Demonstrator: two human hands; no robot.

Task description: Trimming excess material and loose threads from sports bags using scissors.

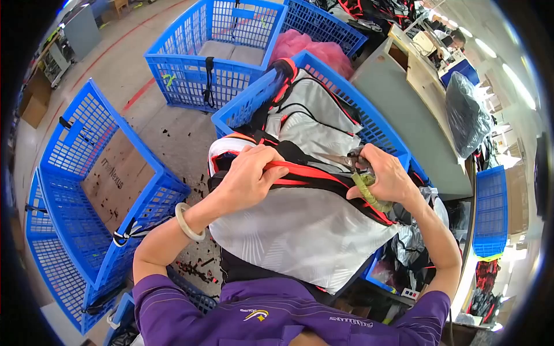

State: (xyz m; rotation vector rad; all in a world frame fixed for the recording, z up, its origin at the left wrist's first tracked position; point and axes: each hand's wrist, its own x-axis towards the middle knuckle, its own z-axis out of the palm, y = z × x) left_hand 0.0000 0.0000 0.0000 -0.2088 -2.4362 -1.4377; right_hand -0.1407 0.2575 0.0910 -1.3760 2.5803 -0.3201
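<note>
A silver-grey fabric piece with red and black trim (pixel 300 225) is spread across my lap, its upper edge raised before me. My left hand (pixel 245 179) is closed, thumb and fingers pinching the red trim. On the other side, my right hand (pixel 389 173) grips scissors (pixel 365 187) whose handle is wrapped in yellow-green material. Their blades point left, just above the trimmed edge; whether they touch it I cannot tell. Behind the edge, more silver fabric with black cords (pixel 311 95) lies in a blue plastic crate (pixel 248 99).
Another blue crate (pixel 173 81) holding pale grey stacks stands farther back. Two nested blue crates (pixel 104 225) are tilted at left, a brown board inside. Pink netting (pixel 314 49) lies behind the fabric crate. A grey table (pixel 398 104) borders the right. Dark scraps litter the floor.
</note>
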